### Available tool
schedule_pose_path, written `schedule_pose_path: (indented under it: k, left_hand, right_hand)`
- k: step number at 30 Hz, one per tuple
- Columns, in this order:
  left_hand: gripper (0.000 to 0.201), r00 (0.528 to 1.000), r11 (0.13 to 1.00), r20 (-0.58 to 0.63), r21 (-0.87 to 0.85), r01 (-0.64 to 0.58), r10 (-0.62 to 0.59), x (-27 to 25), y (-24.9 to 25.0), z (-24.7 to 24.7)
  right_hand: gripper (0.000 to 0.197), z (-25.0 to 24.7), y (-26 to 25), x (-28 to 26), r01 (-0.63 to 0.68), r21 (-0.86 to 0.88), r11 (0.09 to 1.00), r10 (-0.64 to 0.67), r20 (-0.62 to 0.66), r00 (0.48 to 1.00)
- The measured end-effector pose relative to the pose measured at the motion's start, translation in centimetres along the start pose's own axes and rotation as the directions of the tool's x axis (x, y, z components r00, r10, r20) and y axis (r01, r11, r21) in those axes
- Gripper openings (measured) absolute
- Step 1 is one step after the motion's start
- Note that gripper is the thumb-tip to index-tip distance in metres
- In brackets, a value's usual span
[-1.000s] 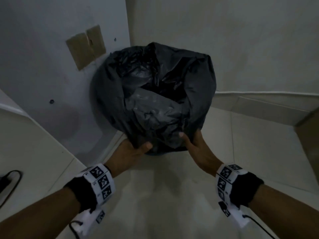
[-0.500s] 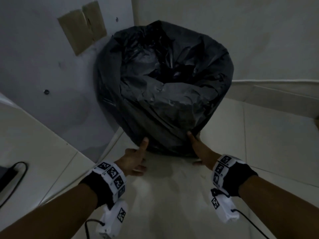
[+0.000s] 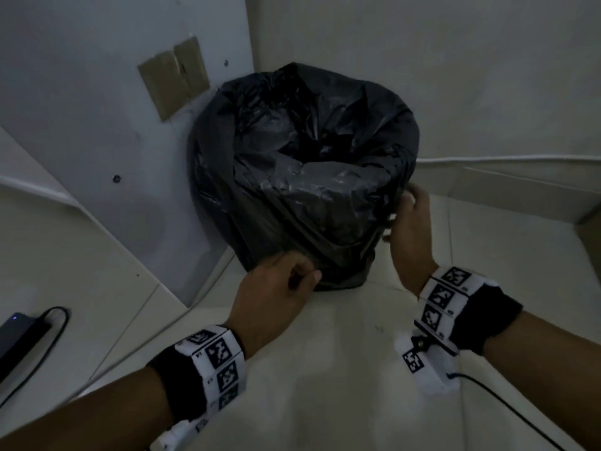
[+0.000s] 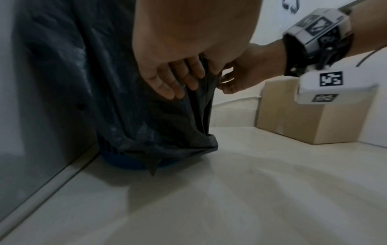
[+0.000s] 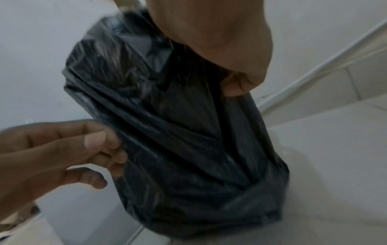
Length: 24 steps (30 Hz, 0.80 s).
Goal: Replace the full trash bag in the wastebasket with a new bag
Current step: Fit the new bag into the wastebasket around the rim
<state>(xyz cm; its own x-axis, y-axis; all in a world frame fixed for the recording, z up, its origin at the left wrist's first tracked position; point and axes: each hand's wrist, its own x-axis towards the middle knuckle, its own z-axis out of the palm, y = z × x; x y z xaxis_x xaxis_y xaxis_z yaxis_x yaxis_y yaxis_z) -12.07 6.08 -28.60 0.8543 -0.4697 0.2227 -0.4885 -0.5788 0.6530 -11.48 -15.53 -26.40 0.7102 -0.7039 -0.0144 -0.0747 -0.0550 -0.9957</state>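
A black trash bag (image 3: pixel 309 190) is draped over a wastebasket in the corner and hangs almost to the floor. Only the wastebasket's blue base (image 4: pixel 130 163) shows under the plastic. My left hand (image 3: pixel 305 275) is at the bag's lower front, thumb and curled fingers pinching a fold of plastic (image 5: pixel 117 145). My right hand (image 3: pixel 405 209) is higher on the bag's right side and grips the gathered plastic there (image 4: pixel 215 79). The bag's mouth is open at the top, with crumpled black plastic inside.
Two walls meet right behind the basket, one with a brown taped patch (image 3: pixel 174 76). A cardboard box (image 4: pixel 303 116) stands on the tiled floor to the right. A black device with a cable (image 3: pixel 19 333) lies at the far left.
Both hands were at the bag's bottom front edge with thumbs up. The right hand has moved up the right side and taken hold of plastic; the left has curled onto the lower front.
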Motion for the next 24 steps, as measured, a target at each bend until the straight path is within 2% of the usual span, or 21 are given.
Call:
schedule_pose_path:
  k: [2,4,6,7,10,12,15,17,19,20,22,24]
  left_hand:
    - [0.018,0.978,0.981,-0.086,0.001,-0.193,0.192,0.2,1.5,-0.9]
    - [0.018,0.907,0.926,-0.189,0.120,-0.359,0.376,0.6,3.1,-1.9]
    - [0.032,0.820,0.838,-0.238,0.330,-0.435,0.520,1.2,4.5,-2.8]
    - [0.042,0.817,0.811,-0.215,0.401,-0.425,0.535,1.6,5.0,-3.1]
    - [0.064,0.910,0.823,-0.107,0.479,-0.307,0.401,3.1,5.8,-3.6]
    - [0.066,0.949,0.843,-0.099,0.493,-0.214,0.298,3.8,5.5,-4.0]
    - [0.060,0.957,0.868,-0.159,0.476,-0.142,0.244,4.2,4.9,-5.2]
    - [0.061,0.953,0.890,-0.185,0.434,-0.141,0.241,4.5,4.5,-5.8]
    - [0.061,0.951,0.911,-0.189,0.380,-0.160,0.246,5.0,4.1,-6.3]
    - [0.061,0.952,0.922,-0.185,0.348,-0.169,0.244,5.2,3.9,-6.4]
    - [0.060,0.958,0.946,-0.185,0.282,-0.160,0.218,5.5,3.7,-6.8]
    - [0.057,0.962,0.971,-0.232,0.220,-0.090,0.141,5.6,3.6,-7.2]
  right_hand:
    - [0.048,0.1,-2.6,0.2,0.032,0.093,0.995,-0.033,0.008,0.999]
    - [0.047,0.1,-4.4,0.0,0.103,0.119,0.988,-0.106,0.027,0.994]
    - [0.042,0.0,-5.5,-0.2,0.221,0.045,0.974,-0.222,0.042,0.974]
    - [0.038,0.0,-5.8,-0.4,0.275,-0.013,0.961,-0.274,0.037,0.961]
    - [0.025,-0.4,-6.1,-1.6,0.356,-0.096,0.929,-0.355,0.027,0.934]
    - [0.020,-0.9,-5.8,-3.1,0.409,-0.122,0.904,-0.401,0.083,0.912]
    - [0.019,-1.9,-5.8,-5.3,0.524,-0.146,0.839,-0.489,0.220,0.844]
    - [0.017,-2.5,-6.1,-5.5,0.567,-0.164,0.807,-0.523,0.249,0.815]
    - [0.015,-2.9,-6.5,-4.9,0.550,-0.157,0.821,-0.520,0.196,0.832]
    - [0.013,-3.1,-6.7,-4.6,0.513,-0.137,0.847,-0.495,0.150,0.856]
    - [0.010,-3.5,-6.7,-3.9,0.416,-0.101,0.904,-0.414,0.042,0.909]
    - [0.020,-3.8,-6.6,-2.9,0.301,-0.076,0.951,-0.305,-0.058,0.951]
